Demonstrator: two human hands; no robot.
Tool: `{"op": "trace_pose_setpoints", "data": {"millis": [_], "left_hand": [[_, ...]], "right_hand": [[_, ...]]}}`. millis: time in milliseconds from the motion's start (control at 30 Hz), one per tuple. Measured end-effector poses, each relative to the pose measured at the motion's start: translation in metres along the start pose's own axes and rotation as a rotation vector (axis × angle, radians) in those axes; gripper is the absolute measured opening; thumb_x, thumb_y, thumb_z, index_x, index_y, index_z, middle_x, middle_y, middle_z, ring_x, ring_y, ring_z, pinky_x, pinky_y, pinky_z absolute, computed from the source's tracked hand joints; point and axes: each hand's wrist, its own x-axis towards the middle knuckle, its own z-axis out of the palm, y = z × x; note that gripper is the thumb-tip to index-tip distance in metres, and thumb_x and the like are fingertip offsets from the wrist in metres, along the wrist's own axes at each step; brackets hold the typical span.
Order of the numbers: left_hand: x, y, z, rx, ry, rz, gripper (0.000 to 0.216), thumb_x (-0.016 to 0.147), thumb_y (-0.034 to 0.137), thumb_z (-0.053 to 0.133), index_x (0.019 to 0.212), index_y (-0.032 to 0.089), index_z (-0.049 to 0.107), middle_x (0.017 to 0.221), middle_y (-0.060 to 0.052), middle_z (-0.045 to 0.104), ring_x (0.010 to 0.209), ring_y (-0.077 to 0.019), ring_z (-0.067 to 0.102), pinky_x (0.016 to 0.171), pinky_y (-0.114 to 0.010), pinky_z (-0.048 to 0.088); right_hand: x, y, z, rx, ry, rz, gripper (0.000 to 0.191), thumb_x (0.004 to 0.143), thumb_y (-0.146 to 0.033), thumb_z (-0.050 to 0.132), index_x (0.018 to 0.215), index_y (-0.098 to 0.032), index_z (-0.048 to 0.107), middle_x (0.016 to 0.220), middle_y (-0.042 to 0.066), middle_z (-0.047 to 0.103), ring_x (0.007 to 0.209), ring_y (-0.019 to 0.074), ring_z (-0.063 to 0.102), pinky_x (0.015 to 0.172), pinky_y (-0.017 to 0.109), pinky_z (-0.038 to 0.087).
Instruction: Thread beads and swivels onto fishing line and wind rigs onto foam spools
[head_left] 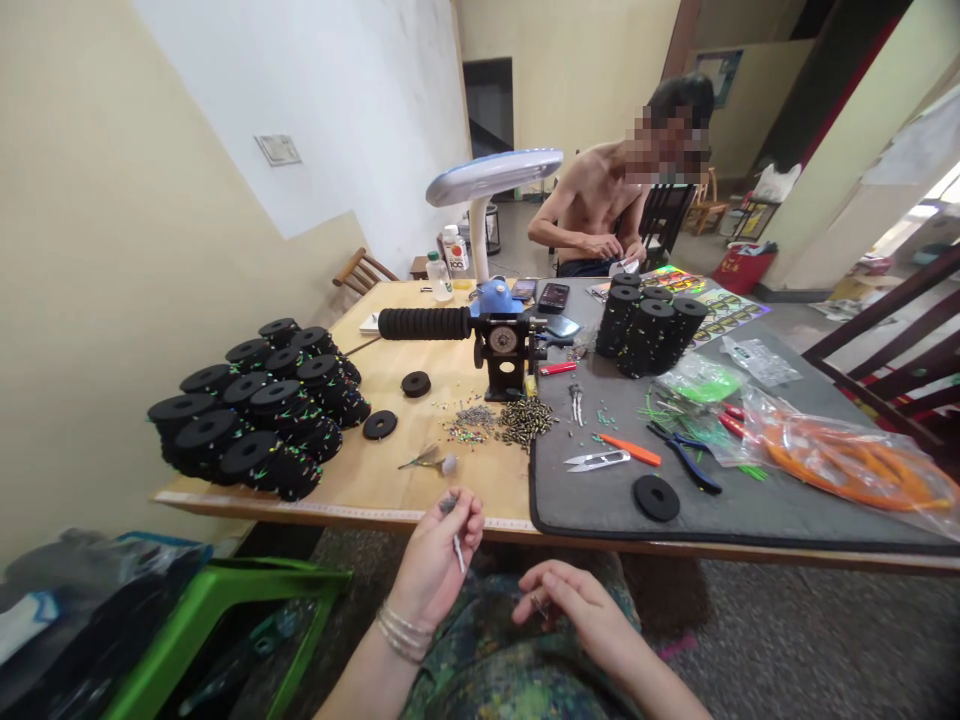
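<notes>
My left hand [439, 555] is raised just below the table's front edge, its fingers pinched on a small grey piece with a thin white stick [457, 545] hanging from it. My right hand [574, 600] rests over my lap, fingers curled round a tiny metal part [538, 601] that is too small to name. Just beyond my left hand lie heaps of small beads and metal pieces [499, 420] on the wooden table [390, 480]. A black winding tool [502, 345] with a foam handle stands behind them.
Stacks of black foam discs [259, 405] crowd the table's left; another stack [649, 320] stands on the grey mat [750, 500]. Snips [596, 460], pliers [686, 455], loose discs, bags of orange tubing [847, 460] lie there. A person sits at the far end. A green stool [217, 610] stands at my left.
</notes>
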Motion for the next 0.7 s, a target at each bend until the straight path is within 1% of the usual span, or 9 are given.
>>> {"op": "trace_pose_setpoints", "data": {"millis": [67, 167, 267, 467, 700], "left_hand": [[0.001, -0.002, -0.001, -0.009, 0.01, -0.006, 0.019, 0.072, 0.013, 0.073, 0.075, 0.014, 0.054, 0.069, 0.001, 0.056, 0.054, -0.0041, 0.05, 0.049, -0.012, 0.041], [0.003, -0.003, -0.002, -0.01, 0.008, -0.01, 0.018, 0.073, 0.013, 0.072, 0.075, 0.014, 0.054, 0.069, 0.001, 0.057, 0.053, -0.0042, 0.05, 0.048, -0.011, 0.041], [0.003, -0.004, -0.002, -0.004, -0.011, -0.016, 0.018, 0.074, 0.015, 0.072, 0.075, 0.014, 0.054, 0.069, 0.001, 0.057, 0.054, -0.0046, 0.05, 0.046, -0.011, 0.039], [0.0, -0.004, 0.0, 0.02, -0.041, -0.035, 0.02, 0.072, 0.017, 0.074, 0.074, 0.014, 0.054, 0.069, 0.001, 0.057, 0.051, -0.0038, 0.047, 0.041, -0.011, 0.034], [-0.012, -0.007, 0.005, 0.117, -0.135, -0.065, 0.03, 0.069, 0.028, 0.078, 0.073, 0.015, 0.052, 0.068, 0.003, 0.055, 0.049, -0.0022, 0.043, 0.041, -0.012, 0.03]], "right_hand": [[0.001, 0.001, 0.0, 0.008, 0.001, -0.004, 0.05, 0.082, -0.063, 0.051, 0.09, -0.015, 0.063, 0.078, 0.01, 0.075, 0.066, 0.0175, 0.062, 0.061, 0.027, 0.042], [0.001, 0.001, 0.001, 0.007, -0.001, -0.03, 0.047, 0.084, -0.059, 0.05, 0.091, -0.015, 0.064, 0.079, 0.01, 0.075, 0.069, 0.0184, 0.063, 0.066, 0.03, 0.043], [0.001, 0.0, 0.0, -0.029, -0.001, -0.066, 0.045, 0.087, -0.055, 0.049, 0.093, -0.014, 0.066, 0.081, 0.01, 0.075, 0.074, 0.0191, 0.064, 0.072, 0.031, 0.042], [0.002, 0.001, -0.002, -0.055, -0.005, -0.082, 0.043, 0.089, -0.052, 0.048, 0.096, -0.014, 0.066, 0.085, 0.011, 0.075, 0.078, 0.0208, 0.065, 0.076, 0.033, 0.043], [0.0, 0.002, -0.003, -0.113, 0.019, -0.088, 0.044, 0.089, -0.053, 0.047, 0.099, -0.014, 0.064, 0.089, 0.012, 0.074, 0.085, 0.0237, 0.065, 0.084, 0.038, 0.044]]}}
